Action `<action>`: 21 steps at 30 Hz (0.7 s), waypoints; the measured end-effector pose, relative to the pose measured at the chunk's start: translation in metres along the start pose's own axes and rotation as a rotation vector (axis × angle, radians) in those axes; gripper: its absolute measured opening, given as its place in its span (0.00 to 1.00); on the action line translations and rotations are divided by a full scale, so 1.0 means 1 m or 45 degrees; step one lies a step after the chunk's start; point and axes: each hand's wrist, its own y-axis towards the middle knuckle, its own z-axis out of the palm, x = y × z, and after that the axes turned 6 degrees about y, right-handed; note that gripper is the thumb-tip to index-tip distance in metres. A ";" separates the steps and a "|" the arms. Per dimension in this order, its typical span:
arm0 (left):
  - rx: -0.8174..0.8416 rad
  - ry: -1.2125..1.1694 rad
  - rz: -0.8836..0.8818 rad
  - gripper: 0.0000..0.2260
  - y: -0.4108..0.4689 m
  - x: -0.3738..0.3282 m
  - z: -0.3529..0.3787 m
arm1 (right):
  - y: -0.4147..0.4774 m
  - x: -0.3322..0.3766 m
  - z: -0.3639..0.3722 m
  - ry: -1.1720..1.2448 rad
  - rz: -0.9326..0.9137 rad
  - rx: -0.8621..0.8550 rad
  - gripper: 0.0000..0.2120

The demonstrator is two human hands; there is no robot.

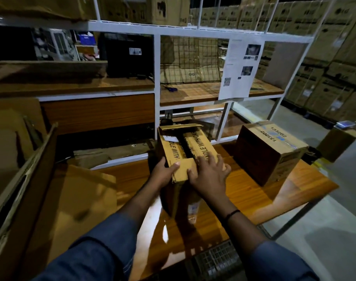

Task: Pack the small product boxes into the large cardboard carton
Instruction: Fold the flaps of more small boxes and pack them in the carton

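Left hand [165, 175] grips the near flap [183, 171] of 1 open carton [202, 144]; right hand [209, 177] presses flat. 1 sealed carton [268, 157] stands right, near the table [246, 197] edge.

Both arms reach forward, sleeves [96, 254] at the forearm, and a black band [232, 213] on the right wrist. The left hand [164, 175] curls round the carton [201, 145] edge, thumb on top; the right hand [210, 177] lies palm down, fingers spread flat.

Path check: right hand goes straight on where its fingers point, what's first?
The right hand rests on the carton's right flap, so it slides along that; beyond, probably the white shelf frame, depth unclear.
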 end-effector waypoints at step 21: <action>-0.138 1.238 0.563 0.27 -0.042 -0.034 0.034 | 0.005 -0.066 -0.065 0.914 0.396 -0.036 0.30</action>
